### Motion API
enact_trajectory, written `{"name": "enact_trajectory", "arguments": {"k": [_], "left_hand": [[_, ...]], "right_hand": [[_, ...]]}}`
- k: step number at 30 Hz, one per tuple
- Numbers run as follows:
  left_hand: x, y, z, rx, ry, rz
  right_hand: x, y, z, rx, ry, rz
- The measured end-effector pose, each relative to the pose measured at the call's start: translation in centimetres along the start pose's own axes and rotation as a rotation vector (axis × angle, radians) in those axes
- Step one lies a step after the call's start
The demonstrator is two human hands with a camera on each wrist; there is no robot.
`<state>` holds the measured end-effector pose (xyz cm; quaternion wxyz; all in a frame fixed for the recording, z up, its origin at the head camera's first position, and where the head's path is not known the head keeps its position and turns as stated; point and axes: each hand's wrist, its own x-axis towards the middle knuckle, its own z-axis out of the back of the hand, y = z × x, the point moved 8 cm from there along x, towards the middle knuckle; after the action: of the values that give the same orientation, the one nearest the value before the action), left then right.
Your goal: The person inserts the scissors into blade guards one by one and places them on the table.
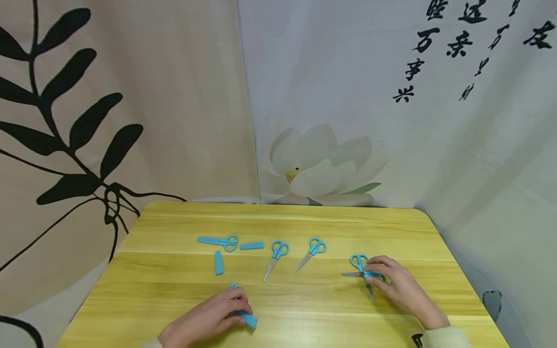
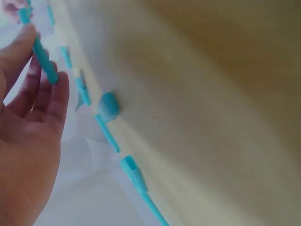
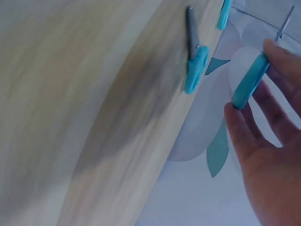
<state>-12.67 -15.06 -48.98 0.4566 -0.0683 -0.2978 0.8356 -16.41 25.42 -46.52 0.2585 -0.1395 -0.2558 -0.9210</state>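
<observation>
My left hand (image 1: 213, 311) grips a blue blade cover (image 1: 246, 320) near the table's front; its ends show on either side of the fingers. In the left wrist view the cover (image 2: 43, 59) lies between thumb and fingers. My right hand (image 1: 398, 285) pinches blue-handled scissors (image 3: 251, 80) by the handle, their blades pointing left in the head view. Under them, other scissors (image 1: 359, 261) lie on the table, partly hidden, with bare blades. Bare scissors (image 1: 278, 251) and another bare pair (image 1: 316, 247) lie between the hands.
Scissors in a blue cover (image 1: 217, 241) lie at the back left. Beside them are a loose cover (image 1: 251, 246) and a second loose cover (image 1: 218, 263). The wooden table (image 1: 174, 270) ends at printed curtains (image 1: 196, 96) behind it.
</observation>
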Motion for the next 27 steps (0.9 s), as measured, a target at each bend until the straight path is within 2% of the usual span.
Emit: {"name": "enact_trajectory", "arguments": {"k": [6,15,18,24,27], "left_hand": [[2.1,-0.6,1.7,0.036,-0.16,-0.011],[4.2,-1.8,2.2,0.061,-0.391,-0.018],[4.8,-2.1,2.3,0.053,-0.445,-0.014],[5.5,-2.2,2.4,0.06,-0.509,0.042],[5.7,-2.2,2.5,0.081,-0.546,0.047]], "right_hand": [[0.6,1.3,0.2,0.002,-0.049,0.024],[1.2,2.9,-0.1,0.023,-0.083,0.002],[1.5,3.6,-0.3,0.063,-0.099,0.007],[2.2,4.8,-0.8,0.138,-0.148,0.065],[2.6,5.3,-1.2,0.166,-0.154,0.07]]}}
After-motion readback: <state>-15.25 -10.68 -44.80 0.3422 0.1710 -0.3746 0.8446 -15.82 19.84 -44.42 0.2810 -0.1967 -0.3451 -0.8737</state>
